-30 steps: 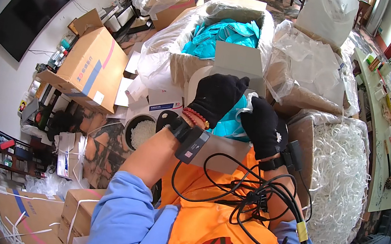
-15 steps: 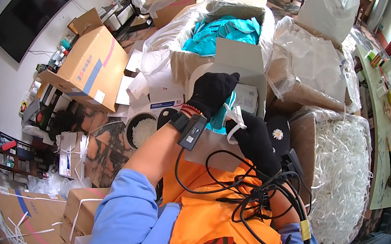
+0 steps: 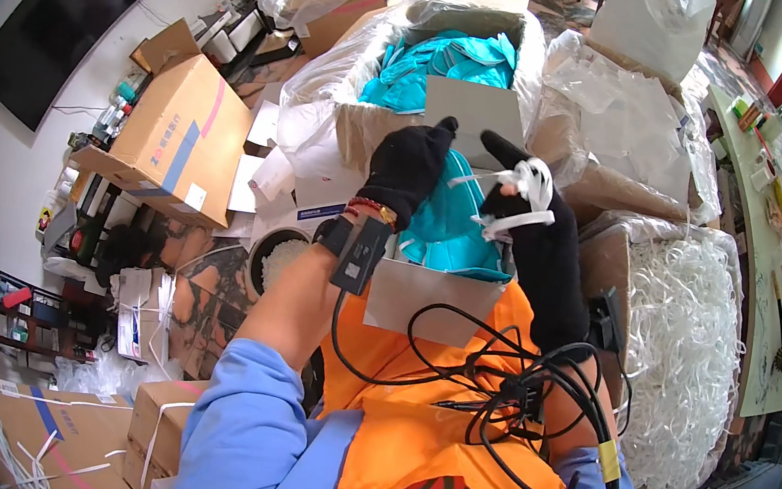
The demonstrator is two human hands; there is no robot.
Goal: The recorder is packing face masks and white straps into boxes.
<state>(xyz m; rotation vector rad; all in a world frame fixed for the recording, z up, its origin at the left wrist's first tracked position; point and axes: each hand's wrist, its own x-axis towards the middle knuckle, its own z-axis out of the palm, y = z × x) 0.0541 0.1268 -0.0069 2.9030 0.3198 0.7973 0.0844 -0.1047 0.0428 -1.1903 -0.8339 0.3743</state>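
My left hand (image 3: 405, 174), in a black glove, is closed at the left edge of a teal folded face mask (image 3: 449, 198). More teal masks lie under it in a small grey-white carton (image 3: 433, 301) in front of me. At the carton's right side is my right hand (image 3: 545, 263), also black-gloved. White elastic straps (image 3: 533, 190) are looped about its curled fingers and dangle toward the masks, while one finger points up and left. The carton's raised flap (image 3: 477, 111) stands behind the hands.
Beyond the carton stands a large plastic-lined box (image 3: 533, 38) of teal masks. A box of white straps (image 3: 677, 358) is at right, below a plastic-covered carton (image 3: 619, 137). Black cables (image 3: 510, 394) hang over my right forearm. A brown carton (image 3: 185, 133) sits at left.
My hands have moved apart, the right going up and right with the white straps. The masks in the small carton now show broadly between them, hiding the white packet seen there before.
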